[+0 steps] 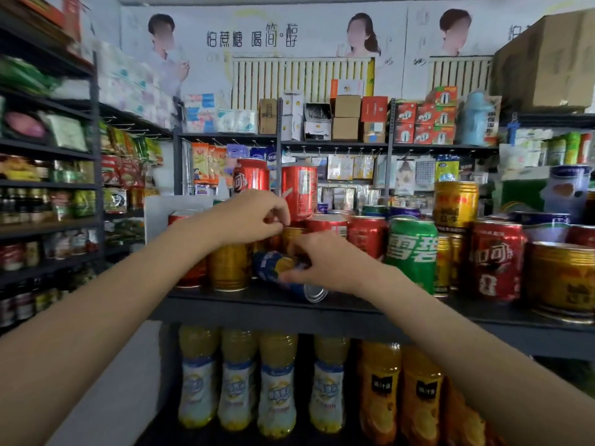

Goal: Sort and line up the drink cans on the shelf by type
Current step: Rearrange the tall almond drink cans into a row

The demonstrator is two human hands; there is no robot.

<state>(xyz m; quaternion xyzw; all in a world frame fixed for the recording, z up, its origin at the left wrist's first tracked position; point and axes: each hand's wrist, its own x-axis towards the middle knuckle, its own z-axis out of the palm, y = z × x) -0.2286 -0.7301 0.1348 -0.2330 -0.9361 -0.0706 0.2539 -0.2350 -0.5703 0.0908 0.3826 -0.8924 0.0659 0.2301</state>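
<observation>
A dark shelf (244,304) carries a mix of drink cans. A blue can (277,268) lies on its side near the front edge, and my right hand (325,262) grips it from above. My left hand (254,217) hovers over the cans at the left with its fingers curled; I cannot tell whether it holds anything. Below it stands a gold can (228,268). Two red cola cans (299,191) are stacked on top at the back. To the right stand a green can (412,252), a red cola can (495,259) and a large gold can (563,278).
Bottles of yellow and orange drink (277,381) fill the shelf below. Shelves of snack packets (122,169) line the left wall. Boxes (344,117) sit on the top shelf at the back. A tall gold can (455,201) stands raised behind the green one.
</observation>
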